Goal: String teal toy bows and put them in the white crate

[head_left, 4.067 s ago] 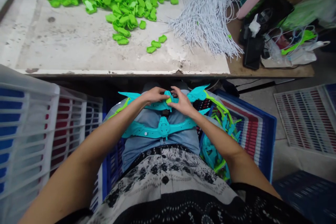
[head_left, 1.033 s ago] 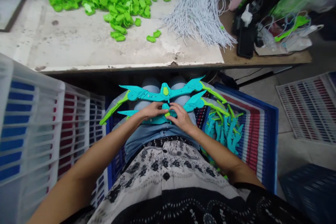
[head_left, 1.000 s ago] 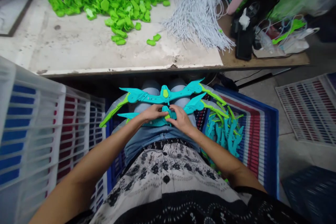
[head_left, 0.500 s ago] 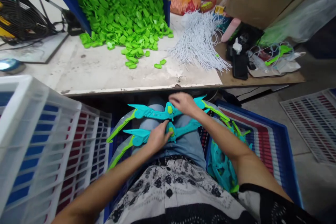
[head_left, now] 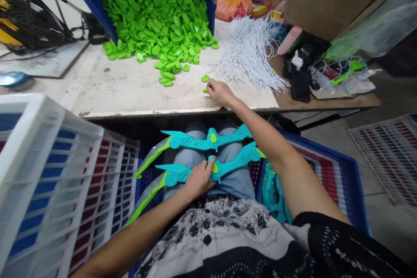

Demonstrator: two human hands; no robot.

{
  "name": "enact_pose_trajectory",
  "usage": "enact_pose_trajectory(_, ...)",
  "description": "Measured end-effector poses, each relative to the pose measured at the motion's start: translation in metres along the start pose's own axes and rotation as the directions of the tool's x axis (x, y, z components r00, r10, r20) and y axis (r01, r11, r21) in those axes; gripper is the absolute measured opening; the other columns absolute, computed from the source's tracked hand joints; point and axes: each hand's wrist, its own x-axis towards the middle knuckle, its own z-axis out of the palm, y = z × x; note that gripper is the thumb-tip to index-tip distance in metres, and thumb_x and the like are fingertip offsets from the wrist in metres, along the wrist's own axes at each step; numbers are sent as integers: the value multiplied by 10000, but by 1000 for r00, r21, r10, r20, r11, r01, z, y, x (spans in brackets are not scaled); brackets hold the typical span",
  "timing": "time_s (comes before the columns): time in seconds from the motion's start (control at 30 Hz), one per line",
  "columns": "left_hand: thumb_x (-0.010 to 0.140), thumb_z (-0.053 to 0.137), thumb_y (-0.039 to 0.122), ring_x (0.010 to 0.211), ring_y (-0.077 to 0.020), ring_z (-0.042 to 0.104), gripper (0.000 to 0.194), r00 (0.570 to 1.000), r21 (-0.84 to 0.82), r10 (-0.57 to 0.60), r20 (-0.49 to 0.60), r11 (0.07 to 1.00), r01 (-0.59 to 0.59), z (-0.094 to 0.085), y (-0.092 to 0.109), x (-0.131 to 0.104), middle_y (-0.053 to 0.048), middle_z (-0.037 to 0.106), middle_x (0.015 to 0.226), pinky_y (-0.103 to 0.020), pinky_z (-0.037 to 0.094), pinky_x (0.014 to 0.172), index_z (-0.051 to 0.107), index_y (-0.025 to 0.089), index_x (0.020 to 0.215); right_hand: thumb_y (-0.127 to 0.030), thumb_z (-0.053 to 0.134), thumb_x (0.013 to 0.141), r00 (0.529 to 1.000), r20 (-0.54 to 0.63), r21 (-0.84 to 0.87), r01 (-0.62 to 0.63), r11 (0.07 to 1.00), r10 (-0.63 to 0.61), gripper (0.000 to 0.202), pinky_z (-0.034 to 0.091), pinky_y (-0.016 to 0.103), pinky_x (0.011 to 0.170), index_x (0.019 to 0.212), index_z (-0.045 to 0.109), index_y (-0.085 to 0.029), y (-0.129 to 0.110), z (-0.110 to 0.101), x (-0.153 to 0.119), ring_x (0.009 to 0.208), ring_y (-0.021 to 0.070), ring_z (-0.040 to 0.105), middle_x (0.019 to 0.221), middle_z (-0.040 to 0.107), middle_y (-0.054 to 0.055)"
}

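Note:
Two turquoise toy bows with lime-green limbs lie across my lap, one behind the other. My left hand (head_left: pixel 198 179) is closed round the middle of the near toy bow (head_left: pixel 233 163), its fingers beside the green centre inset. The far toy bow (head_left: pixel 195 142) rests across my knees with a green inset at its centre and no hand on it. Over the table's front part, my right hand (head_left: pixel 221 94) pinches a small green plastic piece (head_left: pixel 205 91), mostly hidden by the fingertips. Another loose green piece (head_left: pixel 205 78) lies just behind it.
A blue bin (head_left: pixel 213 4) spills green pieces onto the table (head_left: pixel 137 91). White cords (head_left: pixel 250 56) lie right of them, near a phone (head_left: pixel 300 84). A white crate (head_left: pixel 65 139) stands left; a blue crate (head_left: pixel 355 182) with turquoise parts stands right. A fan (head_left: pixel 29 21) is back left.
My right hand has left the far bow's centre and moved forward onto the table, to the loose green pieces. My left hand stays on the near bow.

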Motion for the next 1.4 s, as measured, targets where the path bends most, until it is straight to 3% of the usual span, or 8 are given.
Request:
enact_pose_trajectory(0.2, 701, 660, 474, 764, -274, 623, 622, 969, -344, 65, 237, 939, 21, -39, -2, 4, -102, 667, 862, -302, 427, 634, 559, 111, 1195, -192, 528, 839, 969, 245, 3, 17, 1000, -17, 199, 403, 256, 744, 880, 704, -108, 28, -24, -22, 801, 166, 593, 835, 678, 69)
enact_pose_trajectory(0.3, 699, 652, 530, 582, -197, 582, 443, 901, -517, 184, 392, 854, 51, -60, -11, 18, -40, 639, 688, -256, 371, 524, 672, 145, 916, -228, 560, 838, 993, 119, 49, 16, 999, -22, 205, 410, 271, 786, 936, 700, -114, 37, -12, -26, 828, 164, 584, 874, 653, 68)
enact_pose_trajectory(0.43, 733, 599, 590, 442, -147, 515, 473, 823, -626, 152, 547, 727, 281, -66, -22, 36, -44, 630, 621, -252, 375, 478, 696, 136, 824, -333, 516, 896, 994, -110, 64, 32, 997, -24, 295, 410, 358, 882, 1039, 649, -113, 44, 2, -42, 930, 204, 555, 958, 598, 94)
enact_pose_trajectory(0.6, 739, 573, 627, 496, -167, 529, 526, 837, -701, 65, 543, 585, 409, -51, -29, 51, -75, 651, 646, -262, 390, 507, 713, 121, 775, -387, 550, 885, 987, -80, -13, 142, 990, -143, 315, 390, 469, 942, 1002, 648, -112, 43, 10, -59, 1024, 264, 501, 1003, 567, 109)
enact_pose_trajectory(0.77, 702, 643, 585, 737, -185, 576, 459, 911, -685, -62, 407, 640, 349, -39, -35, 57, -50, 692, 844, -242, 429, 673, 722, 159, 853, -387, 476, 926, 979, -103, 53, 183, 982, -176, 331, 368, 509, 963, 1094, 609, -136, 25, 6, -86, 1070, 268, 493, 1053, 578, 100)
enact_pose_trajectory(0.93, 672, 634, 670, 642, -197, 597, 580, 867, -767, 40, 497, 488, 417, -34, -38, 56, -73, 680, 761, -295, 460, 646, 679, 127, 872, -444, 459, 924, 940, 24, 156, 333, 930, -341, 364, 439, 410, 868, 1069, 638, -162, -16, 22, -199, 1028, 241, 554, 1138, 646, 104)
enact_pose_trajectory(1.07, 649, 648, 691, 579, -185, 591, 596, 847, -775, 56, 529, 439, 455, -28, -37, 58, -74, 666, 711, -321, 475, 632, 637, 119, 816, -370, 450, 941, 939, 131, 151, 298, 943, -318, 324, 447, 390, 860, 1098, 655, -174, -31, 51, -273, 1093, 233, 556, 1202, 647, 109)
enact_pose_trajectory(1.4, 700, 627, 634, 635, -158, 557, 528, 905, -725, 118, 409, 644, 244, -29, -35, 57, -35, 631, 734, -264, 416, 604, 630, 126, 842, -375, 566, 885, 973, -45, 157, 230, 960, -226, 245, 404, 417, 932, 1031, 688, -220, -33, 73, -286, 1196, 249, 490, 1254, 618, 69)
